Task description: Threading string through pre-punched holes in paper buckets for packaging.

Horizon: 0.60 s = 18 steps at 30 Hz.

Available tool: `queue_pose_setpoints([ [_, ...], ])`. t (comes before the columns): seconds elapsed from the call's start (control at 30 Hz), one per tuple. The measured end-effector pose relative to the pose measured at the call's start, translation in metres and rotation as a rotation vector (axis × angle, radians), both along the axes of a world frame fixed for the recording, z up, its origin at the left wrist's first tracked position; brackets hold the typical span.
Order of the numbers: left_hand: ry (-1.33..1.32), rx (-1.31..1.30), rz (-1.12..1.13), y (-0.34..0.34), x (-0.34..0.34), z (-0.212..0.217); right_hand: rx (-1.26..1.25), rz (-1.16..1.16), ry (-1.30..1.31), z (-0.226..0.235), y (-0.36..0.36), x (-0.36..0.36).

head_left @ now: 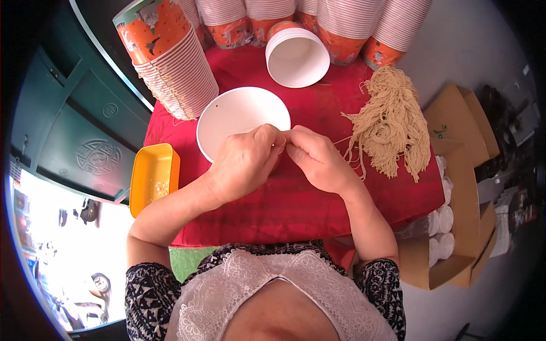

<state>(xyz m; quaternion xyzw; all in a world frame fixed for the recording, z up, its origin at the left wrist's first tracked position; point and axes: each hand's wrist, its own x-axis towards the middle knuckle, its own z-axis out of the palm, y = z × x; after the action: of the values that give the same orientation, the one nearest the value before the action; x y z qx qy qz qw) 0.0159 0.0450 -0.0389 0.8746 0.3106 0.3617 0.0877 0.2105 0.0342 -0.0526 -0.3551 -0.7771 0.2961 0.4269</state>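
My left hand (245, 158) and my right hand (323, 160) meet over the middle of the table, fingertips pinched together. A thin bit of beige string seems to be between them, mostly hidden by the fingers. Just behind my left hand a large white paper bucket (236, 116) lies with its open mouth facing up toward me. To the right of my right hand sits a loose bundle of beige string (392, 125), with a few strands trailing toward that hand.
A tall leaning stack of orange-and-white paper buckets (181, 77) stands at the left, strings hanging along its side. More stacks (347, 25) and a tipped white bucket (297, 58) line the back. A yellow tray (136, 184) holds small bits. Right of the red-covered table (256, 221) is a cardboard box (463, 210).
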Motion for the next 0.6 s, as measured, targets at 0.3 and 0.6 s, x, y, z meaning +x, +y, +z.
queue_pose_setpoints([
  [0.3,-0.032,-0.081,-0.014,0.0,-0.004,0.003,-0.156,-0.031,0.195,-0.007,-0.007,-0.005],
  [0.6,-0.142,-0.288,-0.099,0.005,-0.009,0.008,0.548,-0.341,0.003,-0.024,-0.019,-0.018],
])
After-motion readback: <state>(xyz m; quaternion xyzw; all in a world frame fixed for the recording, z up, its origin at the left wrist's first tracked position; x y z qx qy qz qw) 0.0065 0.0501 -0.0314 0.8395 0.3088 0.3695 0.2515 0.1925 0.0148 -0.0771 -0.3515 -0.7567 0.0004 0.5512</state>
